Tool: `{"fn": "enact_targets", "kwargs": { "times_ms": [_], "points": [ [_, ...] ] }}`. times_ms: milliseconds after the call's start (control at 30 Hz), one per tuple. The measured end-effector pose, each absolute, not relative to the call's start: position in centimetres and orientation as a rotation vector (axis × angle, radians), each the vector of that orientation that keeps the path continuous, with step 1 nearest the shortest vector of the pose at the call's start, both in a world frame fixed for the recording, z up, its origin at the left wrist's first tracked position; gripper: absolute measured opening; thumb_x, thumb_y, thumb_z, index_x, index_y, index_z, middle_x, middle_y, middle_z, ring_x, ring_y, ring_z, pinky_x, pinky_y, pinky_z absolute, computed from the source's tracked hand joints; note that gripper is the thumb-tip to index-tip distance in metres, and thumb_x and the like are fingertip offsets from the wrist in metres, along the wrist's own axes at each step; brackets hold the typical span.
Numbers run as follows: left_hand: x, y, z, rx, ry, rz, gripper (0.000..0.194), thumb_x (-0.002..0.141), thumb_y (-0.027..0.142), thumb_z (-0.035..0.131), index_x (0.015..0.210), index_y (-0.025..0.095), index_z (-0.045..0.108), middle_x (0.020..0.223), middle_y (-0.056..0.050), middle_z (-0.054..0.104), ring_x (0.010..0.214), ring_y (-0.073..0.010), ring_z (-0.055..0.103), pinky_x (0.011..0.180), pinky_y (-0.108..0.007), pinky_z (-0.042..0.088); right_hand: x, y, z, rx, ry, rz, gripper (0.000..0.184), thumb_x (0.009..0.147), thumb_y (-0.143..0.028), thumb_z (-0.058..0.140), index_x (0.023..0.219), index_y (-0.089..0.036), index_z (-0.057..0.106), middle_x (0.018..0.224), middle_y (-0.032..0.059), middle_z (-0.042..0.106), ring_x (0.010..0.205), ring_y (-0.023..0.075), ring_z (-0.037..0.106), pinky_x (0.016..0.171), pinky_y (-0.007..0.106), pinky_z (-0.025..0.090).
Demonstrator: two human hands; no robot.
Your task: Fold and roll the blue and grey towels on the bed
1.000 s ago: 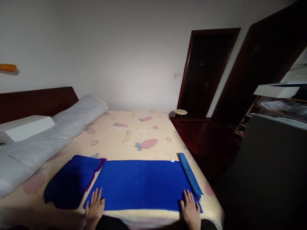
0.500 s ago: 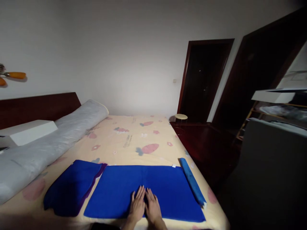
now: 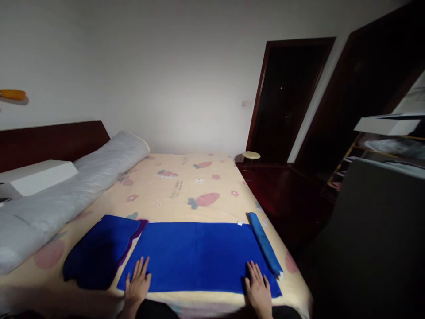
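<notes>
A blue towel lies spread flat near the front edge of the bed, a small white tag at its far right corner. My left hand rests on its near left corner, palm down with fingers spread. On the near right part of the towel lies my right hand, also flat and open. Just right of the towel is a rolled blue towel. To the left, a darker blue cloth with a purple edge lies loosely on the sheet.
The bed has a cream sheet with carrot prints. A long grey roll and a white box lie along the headboard. Beyond the bed are a round stool, a dark door and a shelf rack behind a dark panel.
My hands have moved apart from the towel's middle, the left toward its left end and the right toward its right end. The towel stays flat; the view has tilted slightly down.
</notes>
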State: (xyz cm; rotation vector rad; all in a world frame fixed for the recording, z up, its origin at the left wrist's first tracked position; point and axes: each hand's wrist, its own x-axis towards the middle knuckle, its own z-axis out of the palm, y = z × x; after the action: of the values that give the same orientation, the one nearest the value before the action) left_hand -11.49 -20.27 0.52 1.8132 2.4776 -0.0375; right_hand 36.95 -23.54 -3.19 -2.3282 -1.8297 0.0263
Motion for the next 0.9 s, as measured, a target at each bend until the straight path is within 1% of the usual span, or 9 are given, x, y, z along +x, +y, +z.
{"fn": "enact_targets", "kwargs": {
  "times_ms": [100, 233, 300, 433, 533, 600, 700, 833, 900],
  "points": [
    [-14.9, -20.7, 0.2, 1.687, 2.63, -0.105, 0.059, 0.092, 0.029, 0.026, 0.151, 0.029, 0.025, 0.161, -0.001, 0.023, 0.147, -0.019, 0.023, 0.115, -0.049, 0.026, 37.8, -23.4, -4.1, -2.409, -1.71, -0.033, 0.062, 0.09, -0.036, 0.022, 0.144, -0.017, 0.044, 0.153, 0.0055, 0.038, 0.143, 0.0223, 0.031, 0.114, 0.047, 0.026],
    [-14.1, -19.9, 0.9, 1.761, 2.706, -0.152, 0.059, 0.09, 0.023, 0.029, 0.15, 0.028, 0.029, 0.159, -0.002, 0.027, 0.148, -0.0206, 0.022, 0.117, -0.05, 0.02, 34.7, -21.8, -3.1, -2.394, -1.67, -0.036, 0.06, 0.087, -0.027, 0.028, 0.141, -0.009, 0.047, 0.153, 0.0118, 0.037, 0.144, 0.0255, 0.028, 0.115, 0.046, 0.024],
    [-10.8, -19.0, 1.7, 1.945, 2.605, -0.122, 0.062, 0.089, 0.019, 0.03, 0.15, 0.026, 0.026, 0.16, -0.002, 0.025, 0.148, -0.0206, 0.021, 0.118, -0.05, 0.018, 31.5, -20.6, -1.6, -2.231, -1.802, 0.044, 0.06, 0.086, -0.024, 0.031, 0.143, -0.012, 0.045, 0.155, 0.0099, 0.033, 0.146, 0.0241, 0.024, 0.116, 0.043, 0.023],
    [-1.0, -17.3, 2.2, 2.236, 2.221, 0.048, 0.07, 0.083, 0.013, 0.031, 0.151, 0.027, 0.019, 0.16, 0.001, 0.02, 0.148, -0.0187, 0.018, 0.119, -0.048, 0.018, 23.8, -18.4, 1.5, -1.887, -2.08, 0.373, 0.065, 0.083, -0.018, 0.036, 0.147, -0.021, 0.04, 0.158, 0.0033, 0.026, 0.147, 0.0208, 0.018, 0.117, 0.041, 0.021],
    [5.1, -16.7, 0.9, 2.3, 1.965, 0.13, 0.077, 0.079, 0.009, 0.033, 0.151, 0.029, 0.017, 0.16, 0.004, 0.017, 0.149, -0.0179, 0.017, 0.12, -0.046, 0.018, 20.0, -17.6, 2.4, -1.749, -2.204, 0.577, 0.064, 0.084, -0.022, 0.037, 0.149, -0.021, 0.037, 0.158, 0.0033, 0.024, 0.147, 0.0209, 0.018, 0.118, 0.043, 0.02],
    [6.6, -16.7, -0.3, 2.32, 1.857, 0.13, 0.078, 0.077, 0.008, 0.034, 0.151, 0.03, 0.018, 0.16, 0.004, 0.017, 0.148, -0.0179, 0.018, 0.121, -0.046, 0.018, 19.8, -17.6, 2.1, -1.703, -2.238, 0.626, 0.063, 0.086, -0.026, 0.037, 0.149, -0.021, 0.036, 0.157, 0.0037, 0.025, 0.147, 0.0212, 0.02, 0.118, 0.044, 0.019],
    [3.8, -16.8, -1.3, 2.309, 1.882, 0.138, 0.072, 0.083, 0.011, 0.03, 0.15, 0.032, 0.018, 0.16, 0.005, 0.017, 0.148, -0.0162, 0.02, 0.12, -0.047, 0.019, 23.4, -18.3, 0.8, -1.773, -2.2, 0.541, 0.062, 0.086, -0.028, 0.037, 0.148, -0.022, 0.037, 0.157, 0.0027, 0.025, 0.146, 0.0211, 0.021, 0.119, 0.044, 0.018],
    [-6.3, -17.3, -1.6, 2.062, 2.288, 0.052, 0.063, 0.089, 0.018, 0.026, 0.151, 0.029, 0.02, 0.16, 0.0, 0.02, 0.148, -0.0186, 0.02, 0.119, -0.051, 0.018, 32.3, -20.2, -1.5, -2.035, -2.002, 0.293, 0.061, 0.089, -0.035, 0.033, 0.148, -0.021, 0.037, 0.156, 0.0036, 0.028, 0.145, 0.0227, 0.024, 0.117, 0.047, 0.023],
    [-11.6, -18.0, -2.0, 1.913, 2.463, 0.018, 0.061, 0.091, 0.021, 0.023, 0.151, 0.029, 0.018, 0.161, 0.001, 0.018, 0.148, -0.0173, 0.019, 0.119, -0.05, 0.018, 36.2, -21.3, -2.8, -2.137, -1.903, 0.179, 0.061, 0.089, -0.039, 0.031, 0.147, -0.021, 0.04, 0.155, 0.0043, 0.032, 0.144, 0.0236, 0.028, 0.116, 0.047, 0.026]
  ]
}}
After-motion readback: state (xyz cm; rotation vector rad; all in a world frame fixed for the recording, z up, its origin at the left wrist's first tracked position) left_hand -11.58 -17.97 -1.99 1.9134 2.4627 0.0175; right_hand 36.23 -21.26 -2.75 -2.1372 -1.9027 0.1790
